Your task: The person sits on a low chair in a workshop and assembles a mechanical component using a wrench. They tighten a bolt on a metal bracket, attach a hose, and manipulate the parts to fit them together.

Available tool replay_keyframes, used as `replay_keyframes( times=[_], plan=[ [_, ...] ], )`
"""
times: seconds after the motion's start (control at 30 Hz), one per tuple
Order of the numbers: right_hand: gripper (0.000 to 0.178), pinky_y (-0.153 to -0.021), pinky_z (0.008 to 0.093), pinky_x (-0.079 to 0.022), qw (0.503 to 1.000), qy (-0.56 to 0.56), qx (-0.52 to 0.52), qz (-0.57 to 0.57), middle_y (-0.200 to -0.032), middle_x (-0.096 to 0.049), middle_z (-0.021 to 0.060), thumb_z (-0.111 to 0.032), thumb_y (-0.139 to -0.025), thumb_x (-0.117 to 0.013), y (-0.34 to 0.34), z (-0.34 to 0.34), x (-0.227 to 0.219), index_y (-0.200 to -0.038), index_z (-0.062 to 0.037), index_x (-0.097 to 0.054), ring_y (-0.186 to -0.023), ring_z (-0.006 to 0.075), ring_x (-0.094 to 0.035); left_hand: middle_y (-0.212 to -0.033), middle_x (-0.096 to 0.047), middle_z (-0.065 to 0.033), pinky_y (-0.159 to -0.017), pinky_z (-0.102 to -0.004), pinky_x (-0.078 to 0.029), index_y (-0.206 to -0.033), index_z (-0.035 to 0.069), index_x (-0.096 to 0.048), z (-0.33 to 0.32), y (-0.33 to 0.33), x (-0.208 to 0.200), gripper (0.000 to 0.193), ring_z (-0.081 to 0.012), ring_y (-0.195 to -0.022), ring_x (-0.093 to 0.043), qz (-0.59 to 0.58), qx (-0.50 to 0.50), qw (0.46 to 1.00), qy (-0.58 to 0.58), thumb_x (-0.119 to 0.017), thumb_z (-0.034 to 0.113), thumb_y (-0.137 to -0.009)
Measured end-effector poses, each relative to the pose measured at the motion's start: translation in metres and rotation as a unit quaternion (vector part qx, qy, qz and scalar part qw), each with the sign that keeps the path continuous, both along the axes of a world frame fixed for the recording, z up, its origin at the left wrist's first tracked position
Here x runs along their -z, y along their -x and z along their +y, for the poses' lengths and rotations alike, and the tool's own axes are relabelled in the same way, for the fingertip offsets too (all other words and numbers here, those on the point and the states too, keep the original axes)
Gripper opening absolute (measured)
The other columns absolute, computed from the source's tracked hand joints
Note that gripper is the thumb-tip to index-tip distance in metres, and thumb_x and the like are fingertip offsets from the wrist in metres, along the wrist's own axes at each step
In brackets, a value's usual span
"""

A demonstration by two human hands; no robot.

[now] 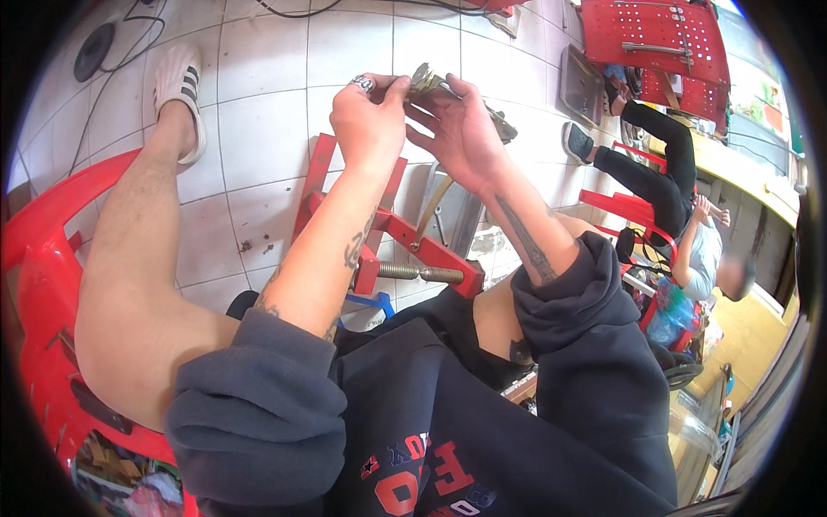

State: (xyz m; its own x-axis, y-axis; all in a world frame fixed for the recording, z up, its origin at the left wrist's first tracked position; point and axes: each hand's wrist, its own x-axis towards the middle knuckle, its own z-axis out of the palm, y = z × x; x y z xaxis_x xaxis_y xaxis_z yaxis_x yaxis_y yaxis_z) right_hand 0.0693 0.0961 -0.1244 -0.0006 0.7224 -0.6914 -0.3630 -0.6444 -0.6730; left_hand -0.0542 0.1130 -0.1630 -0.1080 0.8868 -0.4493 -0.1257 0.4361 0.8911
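Observation:
Both arms reach forward over the tiled floor, and a dark, grimy metal part (425,79) is between my hands. It is elongated, with a knobbly end near my left fingertips and a far end showing beyond my right palm. My left hand (370,125), with a ring on one finger, pinches the knobbly end. My right hand (468,142) is partly turned up, its thumb and fingers around the part's middle. The fingers cover much of it, so its exact kind cannot be made out.
Below my hands stands a red metal frame (398,231) with a threaded screw (401,271). A red chair (43,250) is at my left. To the right, another person (702,254) sits near a grey tray (579,86) and a red perforated panel (646,39). A black cable (108,77) crosses the floor.

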Motion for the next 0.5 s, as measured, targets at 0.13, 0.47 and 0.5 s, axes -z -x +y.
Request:
replay_keyframes(
  times=[0.13, 0.47, 0.5],
  plan=[
    [0.049, -0.108, 0.0428, -0.037, 0.999, -0.036, -0.013, 0.013, -0.127, -0.057, 0.0104, -0.045, -0.103, -0.038, 0.000, -0.002, 0.004, -0.126, -0.0053, -0.057, -0.126, 0.0229, -0.049, -0.082, -0.075, -0.0116, -0.074, -0.0334, -0.054, -0.091, 0.001, -0.075, 0.002, -0.003, 0.001, 0.017, -0.0209, -0.076, -0.071, -0.011, 0.007, 1.000, -0.006, -0.072, 0.017, -0.089],
    [0.058, -0.111, 0.0441, -0.037, 0.999, -0.041, -0.024, -0.015, -0.135, -0.055, 0.0131, -0.050, -0.106, -0.033, -0.004, -0.005, 0.007, -0.132, -0.0024, -0.054, -0.132, 0.0250, -0.047, -0.083, -0.075, -0.0113, -0.074, -0.0310, -0.053, -0.093, -0.001, -0.075, 0.003, -0.012, -0.007, 0.018, -0.0186, -0.076, -0.070, -0.008, 0.002, 0.999, -0.037, -0.072, 0.016, -0.089],
    [0.060, -0.111, 0.0441, -0.038, 0.999, -0.041, -0.024, -0.021, -0.136, -0.054, 0.0136, -0.051, -0.106, -0.032, -0.004, -0.007, 0.007, -0.134, -0.0021, -0.053, -0.133, 0.0252, -0.047, -0.083, -0.075, -0.0113, -0.074, -0.0306, -0.053, -0.094, -0.002, -0.075, 0.003, -0.012, -0.008, 0.018, -0.0183, -0.076, -0.070, -0.004, 0.005, 0.999, -0.043, -0.072, 0.016, -0.089]
  ],
)
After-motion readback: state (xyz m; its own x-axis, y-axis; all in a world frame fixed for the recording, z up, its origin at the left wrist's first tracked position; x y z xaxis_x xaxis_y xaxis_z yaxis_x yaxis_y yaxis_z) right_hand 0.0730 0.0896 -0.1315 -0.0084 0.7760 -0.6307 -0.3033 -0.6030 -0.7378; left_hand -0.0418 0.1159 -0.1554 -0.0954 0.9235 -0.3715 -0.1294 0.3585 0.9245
